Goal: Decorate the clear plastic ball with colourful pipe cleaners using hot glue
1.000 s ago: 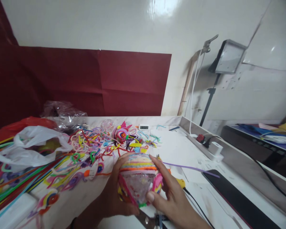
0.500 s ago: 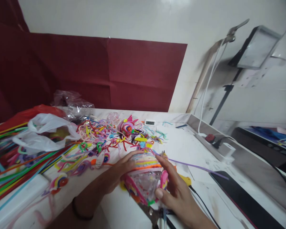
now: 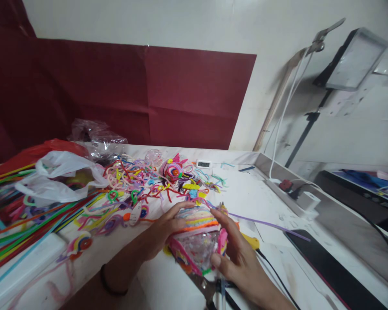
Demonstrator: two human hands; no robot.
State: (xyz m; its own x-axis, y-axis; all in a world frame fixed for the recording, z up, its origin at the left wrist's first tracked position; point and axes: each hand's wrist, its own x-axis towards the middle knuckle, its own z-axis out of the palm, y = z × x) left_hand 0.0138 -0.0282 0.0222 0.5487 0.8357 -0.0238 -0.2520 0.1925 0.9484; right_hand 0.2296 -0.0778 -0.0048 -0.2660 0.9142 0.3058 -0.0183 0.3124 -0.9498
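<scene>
Between my two hands is a clear plastic ball (image 3: 198, 247) partly covered with rows of coloured pipe cleaners, with pink, yellow and green pieces on its sides. My left hand (image 3: 168, 230) grips its left side, fingers over the top. On the right, my right hand (image 3: 237, 249) holds it with the thumb low and the fingers near the top. A purple pipe cleaner (image 3: 268, 224) stretches out to the right from behind the ball. Just below the ball lie scissors (image 3: 207, 287), partly hidden by it. A yellow glue gun (image 3: 252, 241) with a black cord shows behind my right hand.
A finished-looking pipe-cleaner fish (image 3: 173, 170) sits among a heap of loose pipe cleaners (image 3: 126, 176). Long pipe cleaners and a white plastic bag (image 3: 64, 176) lie at left. A small digital clock (image 3: 203, 164) stands behind. At right are a black phone-like slab (image 3: 333, 271) and a power strip (image 3: 291, 198).
My hands and the ball stay almost in place, with the ball perhaps tilted very slightly. The camera view has shifted a little.
</scene>
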